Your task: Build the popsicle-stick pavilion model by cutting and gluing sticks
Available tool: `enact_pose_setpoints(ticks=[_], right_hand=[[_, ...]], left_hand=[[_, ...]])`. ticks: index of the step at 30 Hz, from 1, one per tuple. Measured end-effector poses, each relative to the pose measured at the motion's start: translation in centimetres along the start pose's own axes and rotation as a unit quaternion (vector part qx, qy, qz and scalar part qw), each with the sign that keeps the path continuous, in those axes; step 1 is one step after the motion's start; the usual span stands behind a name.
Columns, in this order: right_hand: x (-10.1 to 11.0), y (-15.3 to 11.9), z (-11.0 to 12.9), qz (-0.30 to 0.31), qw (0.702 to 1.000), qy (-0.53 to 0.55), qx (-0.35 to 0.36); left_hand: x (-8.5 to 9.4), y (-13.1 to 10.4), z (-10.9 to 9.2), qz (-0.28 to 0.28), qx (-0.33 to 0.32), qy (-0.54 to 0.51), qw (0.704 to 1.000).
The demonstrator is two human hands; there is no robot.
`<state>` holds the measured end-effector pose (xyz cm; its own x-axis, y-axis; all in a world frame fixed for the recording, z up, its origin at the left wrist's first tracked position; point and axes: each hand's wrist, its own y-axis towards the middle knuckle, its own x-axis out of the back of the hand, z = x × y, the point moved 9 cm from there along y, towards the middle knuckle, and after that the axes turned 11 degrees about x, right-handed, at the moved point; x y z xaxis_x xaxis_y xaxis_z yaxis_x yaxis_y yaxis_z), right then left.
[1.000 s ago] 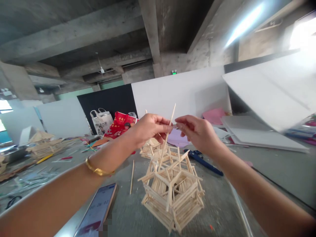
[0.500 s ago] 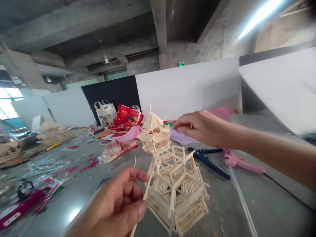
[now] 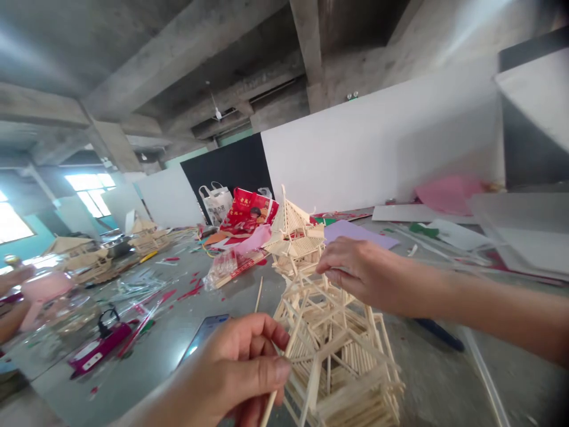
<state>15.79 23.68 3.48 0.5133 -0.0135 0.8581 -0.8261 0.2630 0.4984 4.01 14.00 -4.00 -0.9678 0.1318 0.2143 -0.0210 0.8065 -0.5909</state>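
Observation:
My left hand point(image 3: 249, 367) pinches a thin wooden stick point(image 3: 269, 409) between thumb and bent fingers, at the near left side of a six-sided frame point(image 3: 317, 370) built of such sticks. Over the far part of the frame hangs my right hand point(image 3: 360, 276), its fingers bent and drawn together with the thumb. Whether something small sits between those fingertips cannot be seen, nor whether they touch the frame. Directly behind stands a little stick pavilion point(image 3: 296, 237) with a pointed roof, its lower right side partly covered by my right hand.
A phone point(image 3: 202, 338) lies left of my left hand. Further left are a magenta power strip point(image 3: 101, 350), scraps and a person's arm point(image 3: 13, 317). Pliers point(image 3: 440, 333) show partly under my right forearm. A red bag point(image 3: 249, 212) and purple sheet point(image 3: 360, 233) are behind.
My right hand has come down toward the far part of the frame. My left hand keeps the stick. The view has turned left, bringing another person's arm into sight.

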Motion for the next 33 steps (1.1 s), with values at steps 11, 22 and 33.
enact_pose_setpoints(ticks=[11,22,33], right_hand=[[0.0,-0.4,0.6,-0.01,1.0,0.008,0.013],[-0.2,-0.8,0.6,-0.003,1.0,0.008,0.01],[-0.1,-0.6,1.4,-0.002,1.0,0.006,0.013]], left_hand=[[-0.6,0.4,-0.1,0.014,0.012,-0.038,0.999],[-0.8,0.6,-0.3,0.013,0.005,-0.026,1.0],[-1.1,0.6,-0.3,0.022,0.009,-0.019,1.0]])
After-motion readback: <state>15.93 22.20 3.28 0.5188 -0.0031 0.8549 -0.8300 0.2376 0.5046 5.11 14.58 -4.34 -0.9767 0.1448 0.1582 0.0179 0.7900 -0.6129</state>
